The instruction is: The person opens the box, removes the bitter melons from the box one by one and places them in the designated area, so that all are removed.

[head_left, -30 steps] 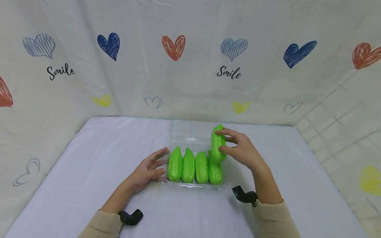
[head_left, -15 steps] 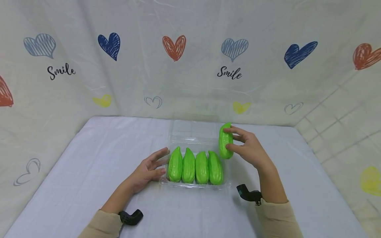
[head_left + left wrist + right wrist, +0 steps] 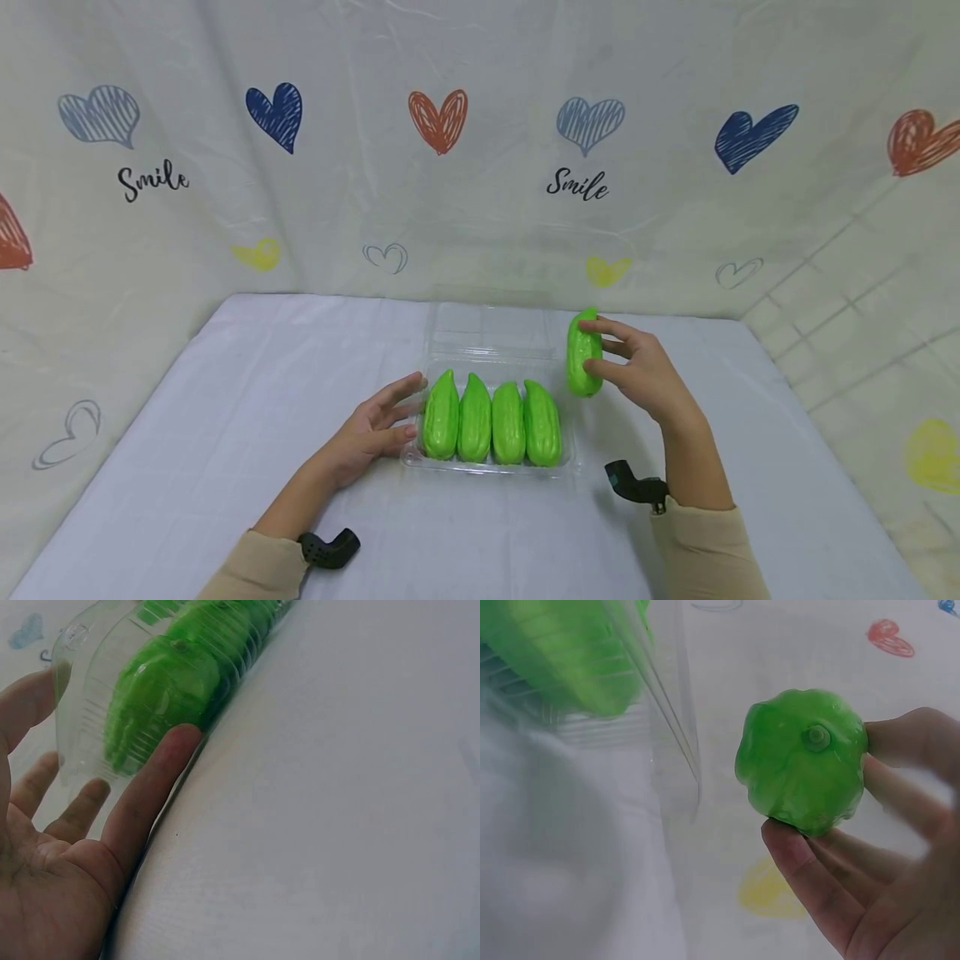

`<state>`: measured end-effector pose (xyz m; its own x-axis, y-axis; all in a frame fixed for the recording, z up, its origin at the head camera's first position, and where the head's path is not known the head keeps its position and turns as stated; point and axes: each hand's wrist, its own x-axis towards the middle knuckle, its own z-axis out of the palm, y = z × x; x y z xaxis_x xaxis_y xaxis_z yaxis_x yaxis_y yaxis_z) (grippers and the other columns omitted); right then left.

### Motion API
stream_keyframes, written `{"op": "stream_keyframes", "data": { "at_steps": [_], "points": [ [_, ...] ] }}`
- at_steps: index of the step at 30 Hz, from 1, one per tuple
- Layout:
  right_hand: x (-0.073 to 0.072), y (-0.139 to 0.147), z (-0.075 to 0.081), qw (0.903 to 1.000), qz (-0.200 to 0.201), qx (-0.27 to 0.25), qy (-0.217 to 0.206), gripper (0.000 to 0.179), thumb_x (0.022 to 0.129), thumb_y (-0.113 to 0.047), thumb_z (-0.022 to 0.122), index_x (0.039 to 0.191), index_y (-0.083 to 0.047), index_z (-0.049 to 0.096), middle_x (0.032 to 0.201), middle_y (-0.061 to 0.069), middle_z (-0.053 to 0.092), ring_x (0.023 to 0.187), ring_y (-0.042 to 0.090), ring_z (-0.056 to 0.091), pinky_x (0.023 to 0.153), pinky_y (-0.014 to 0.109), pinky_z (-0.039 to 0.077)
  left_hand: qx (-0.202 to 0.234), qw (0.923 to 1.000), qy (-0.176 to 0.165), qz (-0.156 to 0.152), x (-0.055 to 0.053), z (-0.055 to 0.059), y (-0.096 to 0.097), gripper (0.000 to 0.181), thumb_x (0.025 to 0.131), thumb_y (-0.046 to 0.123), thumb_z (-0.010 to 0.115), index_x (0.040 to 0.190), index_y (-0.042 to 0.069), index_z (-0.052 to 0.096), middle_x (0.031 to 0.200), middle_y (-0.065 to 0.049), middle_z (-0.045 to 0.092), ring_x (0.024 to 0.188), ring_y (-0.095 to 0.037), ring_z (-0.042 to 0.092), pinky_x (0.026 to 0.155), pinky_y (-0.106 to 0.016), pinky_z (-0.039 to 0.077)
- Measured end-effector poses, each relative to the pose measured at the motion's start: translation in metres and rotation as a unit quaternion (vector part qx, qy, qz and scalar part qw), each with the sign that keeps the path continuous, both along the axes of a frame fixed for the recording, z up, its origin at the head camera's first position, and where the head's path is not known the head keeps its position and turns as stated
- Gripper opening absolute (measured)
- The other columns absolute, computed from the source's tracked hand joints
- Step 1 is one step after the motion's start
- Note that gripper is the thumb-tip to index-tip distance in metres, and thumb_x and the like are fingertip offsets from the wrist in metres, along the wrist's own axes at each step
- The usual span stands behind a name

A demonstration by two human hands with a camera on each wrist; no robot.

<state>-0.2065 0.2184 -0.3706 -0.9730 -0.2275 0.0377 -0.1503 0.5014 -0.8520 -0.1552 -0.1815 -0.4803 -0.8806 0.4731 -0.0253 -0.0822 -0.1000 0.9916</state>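
Note:
My right hand (image 3: 637, 371) pinches a bright green, ridged bitter melon (image 3: 583, 354) between thumb and fingers. It is held upright, tip up, to the right of a clear plastic clamshell box (image 3: 487, 470). In the right wrist view its blunt stem end (image 3: 819, 738) faces the camera. Several more green bitter melons (image 3: 508, 423) stand side by side in the box's base, tips pointing to the back. My left hand (image 3: 369, 429) rests at the box's left side with fingers spread and fairly straight. The left wrist view shows its thumb (image 3: 154, 787) against the clear wall.
The box's transparent lid (image 3: 487, 329) lies folded back toward the rear of the table. A white cloth (image 3: 480, 542) covers the table. Behind it hangs a pale curtain (image 3: 480, 208) printed with hearts and lettering.
My right hand has carried the bitter melon up and to the right, from above the rightmost one in the box to beyond the box's right side. The left hand stays put.

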Motion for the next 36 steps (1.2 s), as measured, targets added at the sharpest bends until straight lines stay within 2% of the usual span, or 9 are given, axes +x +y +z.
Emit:
{"op": "stream_keyframes", "data": {
  "at_steps": [14, 23, 36],
  "points": [
    [-0.001, 0.010, -0.006, 0.9996, -0.008, -0.009, -0.027, 0.053, 0.091, -0.014, 0.070, 0.143, -0.016, 0.055, 0.162, 0.004, 0.031, 0.141, 0.040, 0.041, 0.104, 0.060, 0.042, 0.000, 1.0000, 0.003, -0.004, 0.000, -0.001, 0.000, 0.075, 0.095, 0.007, 0.064, 0.158, 0.021, 0.027, 0.164, -0.006, 0.021, 0.148, -0.038, 0.026, 0.096, -0.042, 0.053],
    [-0.007, 0.015, -0.014, 0.9992, -0.014, -0.016, -0.034, 0.053, 0.091, -0.013, 0.069, 0.142, -0.016, 0.055, 0.160, 0.004, 0.034, 0.142, 0.038, 0.040, 0.105, 0.061, 0.041, -0.005, 1.0000, 0.007, -0.004, 0.001, -0.001, -0.001, 0.075, 0.096, 0.007, 0.063, 0.159, 0.019, 0.025, 0.165, -0.008, 0.020, 0.149, -0.039, 0.025, 0.096, -0.042, 0.053],
    [-0.013, 0.019, -0.024, 0.9983, -0.024, -0.006, -0.053, 0.056, 0.091, -0.013, 0.069, 0.145, -0.015, 0.053, 0.161, 0.005, 0.032, 0.144, 0.043, 0.035, 0.107, 0.066, 0.035, -0.004, 0.9999, 0.013, -0.003, -0.001, -0.005, -0.003, 0.074, 0.096, 0.009, 0.064, 0.159, 0.018, 0.025, 0.164, -0.009, 0.021, 0.148, -0.040, 0.026, 0.095, -0.042, 0.053]
  ]
}}
